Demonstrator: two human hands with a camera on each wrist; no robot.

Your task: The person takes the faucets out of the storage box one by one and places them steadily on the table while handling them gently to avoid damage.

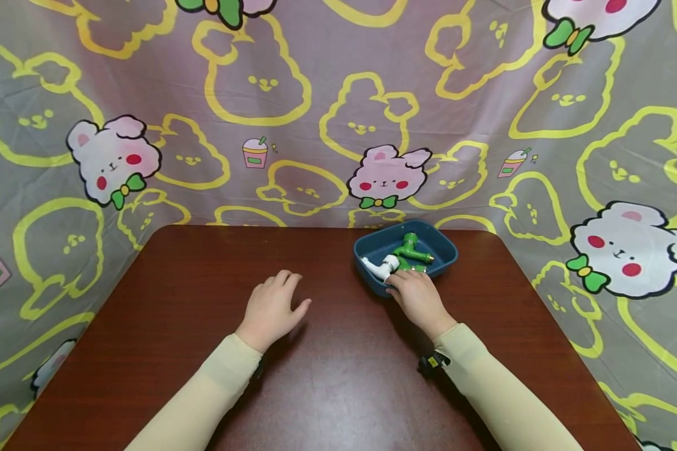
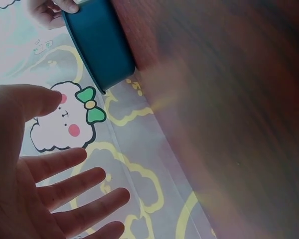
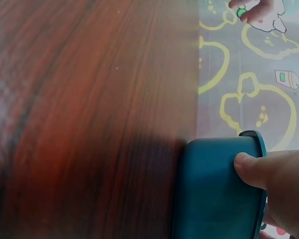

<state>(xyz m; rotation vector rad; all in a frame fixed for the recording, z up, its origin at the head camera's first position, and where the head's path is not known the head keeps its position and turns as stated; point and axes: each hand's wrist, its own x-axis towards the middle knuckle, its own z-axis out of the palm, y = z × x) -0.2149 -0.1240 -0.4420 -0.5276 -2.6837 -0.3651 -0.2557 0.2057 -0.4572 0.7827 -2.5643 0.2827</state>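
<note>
A dark blue plastic basin [image 1: 449, 263] stands toward the back right of the table and holds a white tap [image 1: 380, 268] and green taps [image 1: 409, 247]. My right hand [image 1: 420, 300] grips the basin's near rim. In the right wrist view, its thumb [image 3: 249, 167] lies on the outer wall, while the fingers go over the rim and are mostly hidden. Above the table to the left, my left hand [image 1: 271, 311] holds nothing. Its fingers [image 2: 84, 214] are spread in the left wrist view, apart from the basin.
A brown wooden table [image 1: 203, 275] extends beneath both hands. Behind it and along both sides hangs a grey cloth [image 1: 304, 56] printed with yellow outlines and white rabbits. A small black device [image 1: 433, 363] is strapped at the right wrist.
</note>
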